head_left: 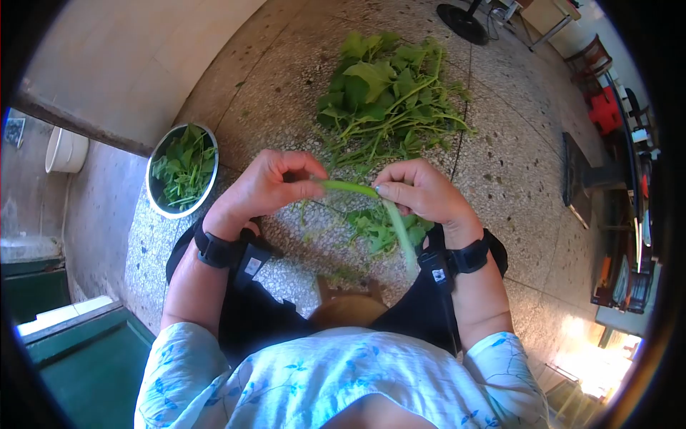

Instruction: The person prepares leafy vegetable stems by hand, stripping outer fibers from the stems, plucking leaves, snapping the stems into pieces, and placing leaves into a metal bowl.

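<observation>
A pale green plant stem (350,187) stretches between my two hands above the floor. My left hand (275,184) pinches its left end between thumb and fingers. At the other end, my right hand (421,189) grips it with thumb and forefinger. From the right hand a lighter green length (400,230) hangs down toward my knee; whether it is a bent part of the same stem or a separate strip, I cannot tell. Below the hands lies a small heap of green leaves (375,227). Farther off, a large pile of leafy vines (389,93) spreads over the speckled floor.
A metal basin (214,182) with cut greens stands at the left. A white bucket (68,150) is near the wall, and a green panel (93,372) at lower left. A black round base (463,25) stands at the back; chairs (592,57) line the right side.
</observation>
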### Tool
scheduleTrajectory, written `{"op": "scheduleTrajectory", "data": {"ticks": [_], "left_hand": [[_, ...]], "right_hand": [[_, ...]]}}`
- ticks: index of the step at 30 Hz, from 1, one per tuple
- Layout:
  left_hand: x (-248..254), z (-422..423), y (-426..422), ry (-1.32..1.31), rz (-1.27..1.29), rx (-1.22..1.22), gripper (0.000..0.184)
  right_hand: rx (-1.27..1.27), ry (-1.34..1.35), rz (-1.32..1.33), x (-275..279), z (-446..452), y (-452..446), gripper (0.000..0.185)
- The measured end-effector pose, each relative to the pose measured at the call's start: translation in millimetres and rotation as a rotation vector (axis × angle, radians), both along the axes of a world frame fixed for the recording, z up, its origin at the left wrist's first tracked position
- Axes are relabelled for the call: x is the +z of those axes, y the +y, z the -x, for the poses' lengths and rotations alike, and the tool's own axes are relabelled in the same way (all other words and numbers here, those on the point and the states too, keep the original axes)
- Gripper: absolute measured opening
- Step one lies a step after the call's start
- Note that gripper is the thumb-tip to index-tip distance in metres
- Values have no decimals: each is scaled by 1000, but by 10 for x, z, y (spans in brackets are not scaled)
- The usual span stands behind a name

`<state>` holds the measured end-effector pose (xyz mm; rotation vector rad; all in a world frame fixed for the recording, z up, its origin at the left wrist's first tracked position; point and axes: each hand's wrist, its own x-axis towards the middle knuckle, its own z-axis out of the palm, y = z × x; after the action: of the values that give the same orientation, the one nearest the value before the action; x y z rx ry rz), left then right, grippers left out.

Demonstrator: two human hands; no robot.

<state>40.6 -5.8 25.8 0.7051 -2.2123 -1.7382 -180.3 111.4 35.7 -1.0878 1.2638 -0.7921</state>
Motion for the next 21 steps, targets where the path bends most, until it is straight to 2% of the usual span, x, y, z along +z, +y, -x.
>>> {"op": "scheduleTrajectory", "data": {"ticks": [1, 3, 4, 6, 7, 9, 10, 11, 12, 13, 15, 17, 18, 20, 21], "left_hand": [[1, 3, 2, -1, 0, 2, 14], [-4, 17, -5, 57, 232, 1, 10], [-17, 33, -2, 57, 233, 2, 10], [-73, 87, 8, 173, 550, -23, 12], [-99, 110, 27, 173, 552, -22, 12], [-154, 151, 94, 209, 527, 38, 12], [-180, 175, 132, 213, 562, 61, 12], [-190, 199, 167, 213, 564, 63, 12], [-197, 223, 202, 199, 453, 79, 12], [-204, 250, 238, 183, 342, 96, 12], [-200, 302, 326, 209, 341, 124, 14], [-162, 325, 388, 237, -48, 175, 18], [-156, 307, 373, 208, -8, 91, 22], [-139, 348, 408, 229, -16, 139, 21], [-130, 370, 434, 248, -25, 186, 20]], "right_hand": [[2, -1, 0, 11, -16, 9, 15], [9, -12, 31, 23, -49, 23, 15], [11, -13, 32, -12, -58, 32, 15], [-39, -147, 113, -103, -77, 40, 14], [-37, -147, 115, -80, -84, 47, 14], [-136, -367, 17, 7, -125, 55, 11], [-133, -366, 19, -27, -148, 55, 11], [-181, -480, 33, -95, -179, 58, 10], [-230, -595, 46, -134, -217, 62, 10], [-228, -596, 47, -138, -267, 58, 10], [-344, -641, 58, -143, -361, 46, 9], [-355, -597, 81, -139, -387, 46, 9], [-366, -551, 104, -137, -396, 43, 9], [-374, -507, 128, -137, -417, 35, 9], [-398, -344, 168, -143, -434, 33, 10]]}}
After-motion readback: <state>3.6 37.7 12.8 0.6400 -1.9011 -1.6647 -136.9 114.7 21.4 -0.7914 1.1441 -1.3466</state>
